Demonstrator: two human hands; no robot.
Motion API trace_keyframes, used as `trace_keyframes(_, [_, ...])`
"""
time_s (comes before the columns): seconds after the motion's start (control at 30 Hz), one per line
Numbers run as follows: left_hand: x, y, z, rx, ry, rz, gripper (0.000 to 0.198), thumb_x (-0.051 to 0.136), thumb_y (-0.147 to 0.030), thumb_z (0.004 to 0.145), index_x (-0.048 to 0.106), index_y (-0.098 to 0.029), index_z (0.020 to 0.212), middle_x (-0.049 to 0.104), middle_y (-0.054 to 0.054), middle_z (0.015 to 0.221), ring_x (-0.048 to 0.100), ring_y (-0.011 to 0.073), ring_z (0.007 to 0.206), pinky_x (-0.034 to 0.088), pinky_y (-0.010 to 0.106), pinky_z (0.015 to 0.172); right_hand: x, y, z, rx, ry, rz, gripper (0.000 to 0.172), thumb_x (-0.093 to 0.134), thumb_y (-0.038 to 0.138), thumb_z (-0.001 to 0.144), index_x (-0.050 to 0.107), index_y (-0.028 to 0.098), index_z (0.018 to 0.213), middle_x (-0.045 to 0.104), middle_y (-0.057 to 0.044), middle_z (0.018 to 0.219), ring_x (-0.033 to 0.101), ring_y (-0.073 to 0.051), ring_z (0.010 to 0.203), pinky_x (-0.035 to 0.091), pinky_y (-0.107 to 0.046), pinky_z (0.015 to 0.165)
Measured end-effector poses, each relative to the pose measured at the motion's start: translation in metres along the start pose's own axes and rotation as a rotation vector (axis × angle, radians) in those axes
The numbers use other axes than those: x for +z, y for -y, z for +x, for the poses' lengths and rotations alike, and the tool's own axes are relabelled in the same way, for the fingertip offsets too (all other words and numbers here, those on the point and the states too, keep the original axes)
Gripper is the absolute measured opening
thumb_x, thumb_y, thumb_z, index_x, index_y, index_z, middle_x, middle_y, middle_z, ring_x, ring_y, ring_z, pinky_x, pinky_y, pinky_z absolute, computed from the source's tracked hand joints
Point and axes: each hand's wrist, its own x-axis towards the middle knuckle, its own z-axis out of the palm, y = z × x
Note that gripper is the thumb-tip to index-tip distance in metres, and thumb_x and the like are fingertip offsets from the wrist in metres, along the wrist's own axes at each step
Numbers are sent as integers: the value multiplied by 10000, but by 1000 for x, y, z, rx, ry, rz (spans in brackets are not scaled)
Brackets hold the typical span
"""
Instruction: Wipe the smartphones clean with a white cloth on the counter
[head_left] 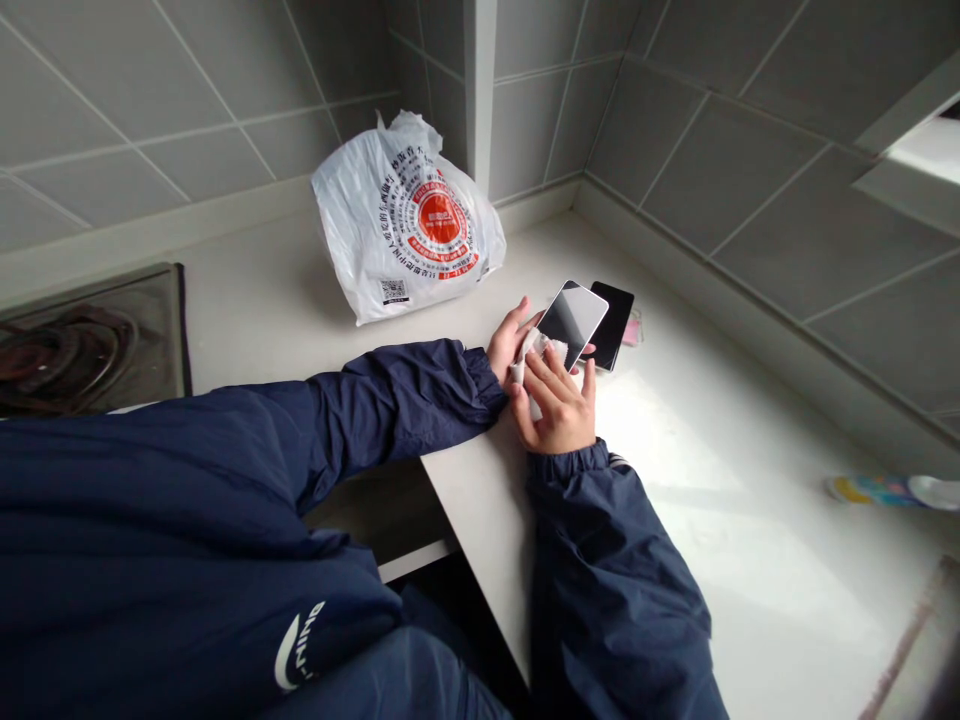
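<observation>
My left hand (511, 342) holds a smartphone (575, 318) from beneath, its dark glossy screen facing up and tilted. The fingers are partly hidden under the phone. Over the phone's near end lies my right hand (560, 405), pressing a crumpled white tissue (534, 346) against the screen with its fingertips. Part of the tissue hangs below the palm. Just behind the phone, a second flat black device (613, 325) rests on the white countertop (517, 520), with a small pink item (634, 328) at its right edge.
A white plastic bag (360, 215) with a red round print stands at the back. A stove burner (82, 345) is at the left. On the right lies a bottle (892, 490) with a colourful label. Grey tiled walls (787, 200) border the counter.
</observation>
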Motion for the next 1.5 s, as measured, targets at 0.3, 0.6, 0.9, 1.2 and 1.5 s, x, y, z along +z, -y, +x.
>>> trace_keyframes(0.3, [-9,8,8,36,23,47,684,234,-635,995,552,-205,1422,704,117,1252,681,280,1154,453,450,1076,7,-15,-8,169,-74,-120,318,490,308,973,752,255,1145,741,-55,1252,650,-241,1258,289,-489,1197])
trace_keyframes(0.6, [-18,25,7,126,294,386,594,551,-616,897,654,-211,1320,666,78,1336,514,307,1381,347,425,1187,5,-15,-6,364,-171,-206,687,377,442,999,291,111,1595,345,-213,1622,215,-385,1548,253,-638,1181])
trace_keyframes(0.9, [-12,12,-2,227,405,709,523,692,-506,841,700,-225,1282,608,50,1425,388,293,1477,196,395,1263,0,-13,-2,443,-262,-232,743,359,474,991,178,134,1627,289,-212,1646,183,-411,1551,217,-697,1165])
trace_keyframes(1.2, [-11,17,1,-103,118,129,684,282,-614,1003,602,-152,1392,700,126,1263,592,269,1311,402,421,1158,1,4,2,169,55,-181,562,400,401,1000,450,200,1523,488,-123,1549,375,-310,1497,89,-623,1237])
trace_keyframes(1.5, [-3,-12,-1,-127,9,-79,889,152,-733,967,585,-75,1380,709,219,1191,735,307,1005,543,471,940,1,6,2,23,27,-6,308,555,381,960,724,248,1180,731,-57,1272,638,-248,1268,61,-578,1260])
